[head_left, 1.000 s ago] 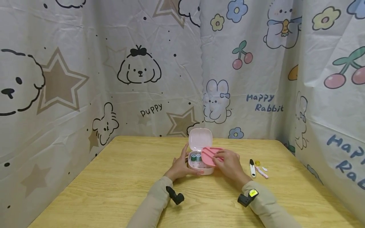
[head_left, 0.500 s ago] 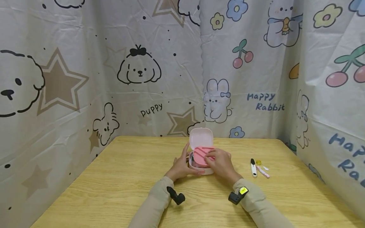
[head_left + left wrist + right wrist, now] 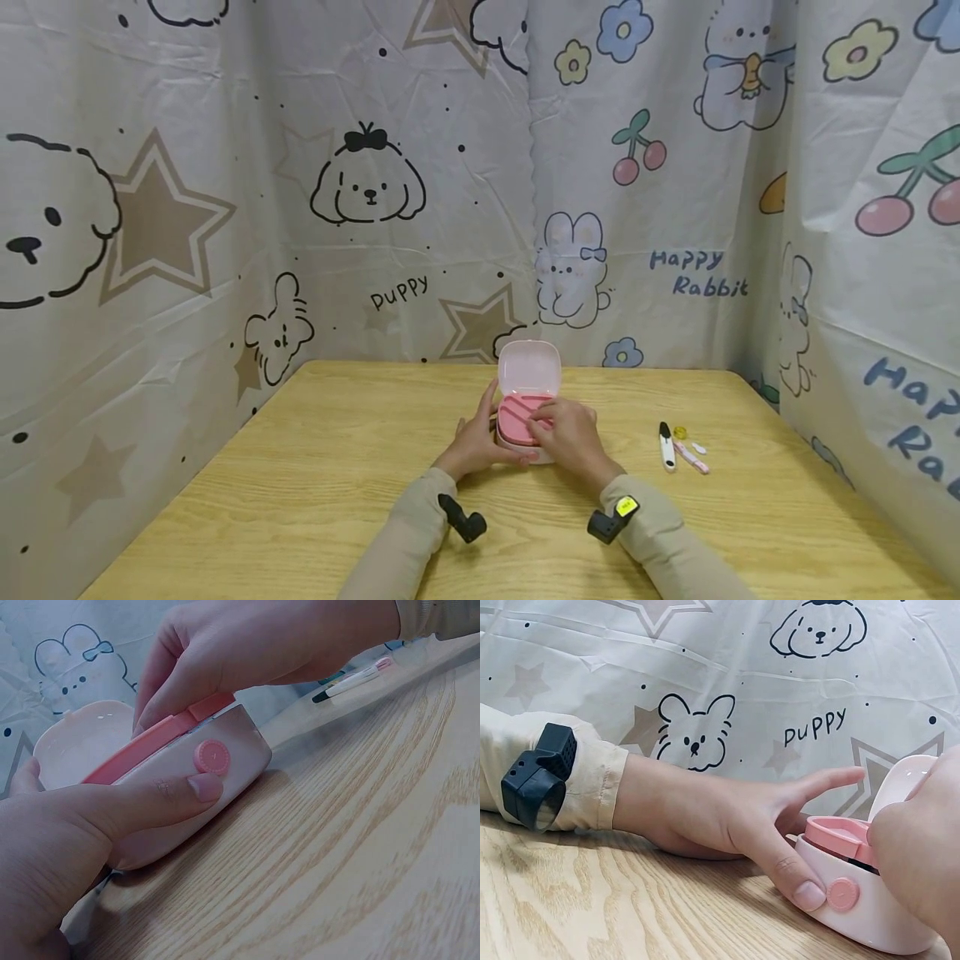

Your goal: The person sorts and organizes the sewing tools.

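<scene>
Gripping pink box (image 3: pixel 877 921) on table (image 3: pixel 300 500) with left hand (image 3: pixel 477 442); pinching tray (image 3: pixel 516 423) with right hand (image 3: pixel 573 433) at top of box, apparently not fully seated; liable to jam if pressed down crooked

Beige sleeves (image 3: pixel 401 529); black wrist cameras (image 3: pixel 463 520), yellow patch (image 3: pixel 627 506) on right one.

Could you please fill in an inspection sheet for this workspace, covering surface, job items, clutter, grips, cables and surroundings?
Surface: wood-grain table.
Job items: pink tray in the mouth of the pale pink box, its edge above the rim; lid open.
Clutter: black-and-white tool, pink-and-white strip, yellow item and white piece, right of the box.
Grips: left grip holds the box; right grip pinches the tray.
Cables: nothing seen.
Surroundings: cartoon-print curtains behind and beside the table.
</scene>
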Tool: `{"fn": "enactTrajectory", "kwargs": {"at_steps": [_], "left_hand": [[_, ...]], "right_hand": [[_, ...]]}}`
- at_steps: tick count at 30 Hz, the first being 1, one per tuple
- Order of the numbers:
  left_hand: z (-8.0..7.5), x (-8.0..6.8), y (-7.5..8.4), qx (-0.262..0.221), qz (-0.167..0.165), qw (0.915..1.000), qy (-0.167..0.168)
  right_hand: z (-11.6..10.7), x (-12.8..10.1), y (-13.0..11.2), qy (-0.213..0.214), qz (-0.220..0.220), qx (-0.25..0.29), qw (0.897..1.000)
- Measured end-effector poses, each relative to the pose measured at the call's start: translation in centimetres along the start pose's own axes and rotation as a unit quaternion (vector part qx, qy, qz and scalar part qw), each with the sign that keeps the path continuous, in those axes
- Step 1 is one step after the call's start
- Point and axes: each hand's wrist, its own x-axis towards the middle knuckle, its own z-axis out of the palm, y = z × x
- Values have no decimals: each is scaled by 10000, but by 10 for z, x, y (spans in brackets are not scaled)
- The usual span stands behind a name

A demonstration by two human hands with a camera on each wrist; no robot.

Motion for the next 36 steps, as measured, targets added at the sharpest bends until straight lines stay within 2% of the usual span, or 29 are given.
{"fn": "enactTrajectory", "kwargs": {"at_steps": [36], "left_hand": [[-1, 0, 3, 31, -77, 9999, -72]], "right_hand": [[6, -5, -2, 97, -134, -294, 9994]]}}
